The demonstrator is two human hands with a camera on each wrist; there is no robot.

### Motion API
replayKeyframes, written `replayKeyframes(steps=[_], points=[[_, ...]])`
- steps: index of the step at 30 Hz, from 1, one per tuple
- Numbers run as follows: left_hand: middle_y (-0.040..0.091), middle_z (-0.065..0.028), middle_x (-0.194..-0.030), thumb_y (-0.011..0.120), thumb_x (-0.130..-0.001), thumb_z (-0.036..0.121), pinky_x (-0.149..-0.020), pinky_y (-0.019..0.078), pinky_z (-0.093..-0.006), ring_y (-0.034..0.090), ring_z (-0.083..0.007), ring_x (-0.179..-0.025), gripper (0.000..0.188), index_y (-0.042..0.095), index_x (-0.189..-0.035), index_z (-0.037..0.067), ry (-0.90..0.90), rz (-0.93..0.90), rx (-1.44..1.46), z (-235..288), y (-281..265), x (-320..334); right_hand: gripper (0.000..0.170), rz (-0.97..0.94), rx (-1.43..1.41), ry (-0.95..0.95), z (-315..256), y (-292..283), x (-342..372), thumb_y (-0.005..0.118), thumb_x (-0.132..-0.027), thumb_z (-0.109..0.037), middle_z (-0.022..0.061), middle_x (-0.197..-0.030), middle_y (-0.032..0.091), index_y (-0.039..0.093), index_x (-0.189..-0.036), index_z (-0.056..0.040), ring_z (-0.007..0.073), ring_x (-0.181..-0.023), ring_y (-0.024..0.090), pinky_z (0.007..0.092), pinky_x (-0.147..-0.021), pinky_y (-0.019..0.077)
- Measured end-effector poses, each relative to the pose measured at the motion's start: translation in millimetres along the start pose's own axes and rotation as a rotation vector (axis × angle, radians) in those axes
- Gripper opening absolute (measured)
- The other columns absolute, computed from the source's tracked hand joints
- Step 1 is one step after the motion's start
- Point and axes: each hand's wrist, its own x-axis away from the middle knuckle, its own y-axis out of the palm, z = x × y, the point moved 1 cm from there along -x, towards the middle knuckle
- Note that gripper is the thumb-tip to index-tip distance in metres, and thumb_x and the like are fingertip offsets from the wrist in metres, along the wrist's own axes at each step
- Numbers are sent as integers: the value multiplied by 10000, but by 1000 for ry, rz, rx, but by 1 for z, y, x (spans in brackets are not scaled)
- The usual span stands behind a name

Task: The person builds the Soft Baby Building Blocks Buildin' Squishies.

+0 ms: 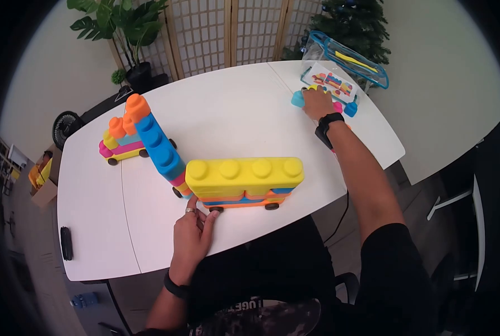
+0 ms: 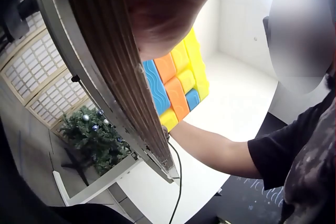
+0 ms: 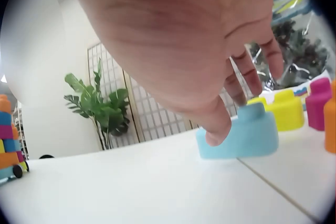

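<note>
My left hand (image 1: pixel 191 238) lies at the table's front edge, its fingertips and thumb right by a wheel of a long toy vehicle (image 1: pixel 244 176) of building blocks, yellow on top. Just left of that vehicle stands a second block build with a tall blue stack (image 1: pixel 157 144) topped in orange. At the far right, my right hand (image 1: pixel 318 105) reaches down over several loose blocks. In the right wrist view its fingers are spread apart, and the thumb overlaps a light blue block (image 3: pixel 241 134). Yellow (image 3: pixel 287 111) and magenta (image 3: pixel 318 103) blocks sit beside it.
A third wheeled build (image 1: pixel 124 147) stands at the left. Behind the loose blocks are a picture card (image 1: pixel 331 81) and a clear bag with blue trim (image 1: pixel 345 56). A black object (image 1: pixel 66 243) lies near the table's left edge.
</note>
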Motion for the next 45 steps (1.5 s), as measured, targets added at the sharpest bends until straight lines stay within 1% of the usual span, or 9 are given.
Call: replayKeyframes(steps=[4, 7, 9, 13, 23, 28, 34, 38, 45], points=[[613, -65, -667, 751, -1009, 228, -579, 484, -306, 609, -167, -562, 628, 515, -1481, -112, -9, 12, 18, 6, 0, -4, 364, 107, 152, -7, 1, -8, -10, 617, -986, -204, 166, -1273, 719, 672, -1334, -113, 378, -1337, 579, 661, -1051, 383], [624, -71, -666, 746, -1014, 252, -581, 501, -329, 636, -193, -568, 635, 518, -1500, -88, 14, -6, 6, 3, -1, -3, 407, 100, -306, -100, -17, -92, 31, 668, -1004, -273, 185, -1251, 701, 638, -1362, -82, 359, -1248, 623, 585, -1017, 452], [627, -69, -669, 740, -1019, 261, -580, 503, -333, 640, -197, -572, 635, 518, -1507, -78, 25, -7, -2, 2, -2, -3, 506, 44, -792, -248, -36, -145, 74, 756, -968, -312, 187, -1279, 657, 601, -1371, -48, 345, -1110, 647, 454, -989, 509], [630, -73, -666, 725, -1028, 285, -584, 509, -347, 652, -215, -582, 636, 520, -1506, -80, 57, 4, -38, 1, -2, -4, 462, 74, -696, -791, -90, -198, 154, 664, -1029, -287, 175, -1346, 610, 593, -1371, 15, 355, -993, 685, 413, -875, 575], [659, -90, -696, 727, -1028, 309, -601, 523, -347, 674, -227, -606, 649, 525, -1483, -107, 69, 46, -62, -2, 2, -4, 524, 211, -372, -640, -133, -189, 209, 703, -967, -245, 144, -1197, 620, 596, -1429, -23, 328, -1087, 640, 432, -926, 528], [668, -92, -707, 733, -1023, 299, -598, 512, -330, 666, -197, -607, 647, 522, -1478, -109, 22, 55, -47, -2, 4, -4, 841, 317, -166, -490, -153, -170, 235, 742, -927, -263, 131, -1330, 569, 337, -1645, -90, 282, -1165, 594, 397, -954, 520], [660, -86, -699, 729, -1023, 284, -591, 496, -320, 652, -186, -596, 647, 511, -1487, -110, 50, 47, -42, 5, 1, -3, 575, 383, -927, -366, -87, -159, 207, 637, -1063, -285, 227, -1487, 534, 463, -1583, -111, 373, -1280, 619, 454, -1029, 534], [651, -87, -689, 734, -1018, 280, -601, 501, -321, 649, -188, -594, 636, 527, -1473, -113, 44, 62, -54, 1, 1, -2, 354, 257, -237, 90, 21, -53, 184, 663, -1000, -179, 163, -1259, 687, 686, -1345, -103, 377, -1078, 693, 483, -901, 581], [666, -106, -690, 740, -1013, 278, -612, 526, -361, 675, -233, -602, 571, 581, -1398, -112, 124, 99, -23, -2, 6, -4, 286, 111, -343, 126, 48, -12, 174, 713, -931, -106, 146, -1262, 707, 692, -1217, -92, 376, -1133, 689, 491, -901, 589]])
